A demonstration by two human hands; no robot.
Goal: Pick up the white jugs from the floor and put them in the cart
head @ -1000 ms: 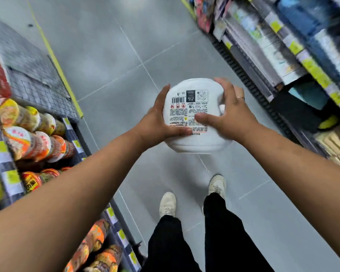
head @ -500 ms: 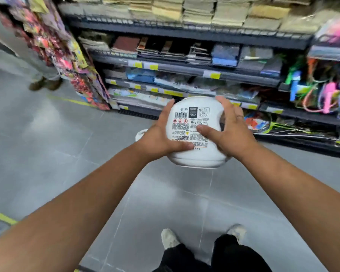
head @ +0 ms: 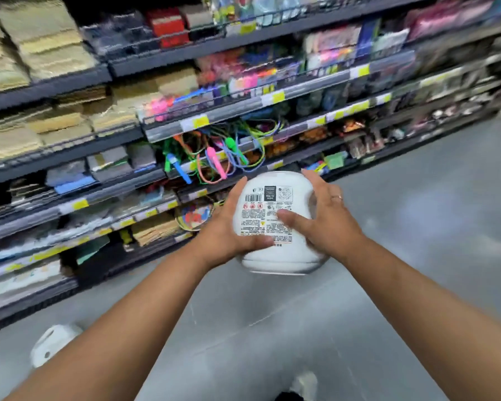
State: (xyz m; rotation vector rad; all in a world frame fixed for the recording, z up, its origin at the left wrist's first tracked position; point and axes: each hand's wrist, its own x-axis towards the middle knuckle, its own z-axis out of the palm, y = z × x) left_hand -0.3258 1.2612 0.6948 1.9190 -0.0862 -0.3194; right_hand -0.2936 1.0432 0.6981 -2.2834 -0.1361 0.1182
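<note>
Above grey floor | left hand and right hand are gripping rounded white jug | second jug is lying beside shelves

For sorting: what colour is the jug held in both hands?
The jug is white, seen best in head view.

The view has been swung away from the open aisle and the noodle cups seen a second ago, and carried further along the shelves faced half a second ago. The jug is now backed by coloured skipping ropes, which were earlier seen well to its right. A second jug has been brought into view on the floor, below and far left of the jug. The bystander's legs, formerly far left of the jug, are lost from view. Only one shoe is now seen below the jug, where two were seen.
</note>
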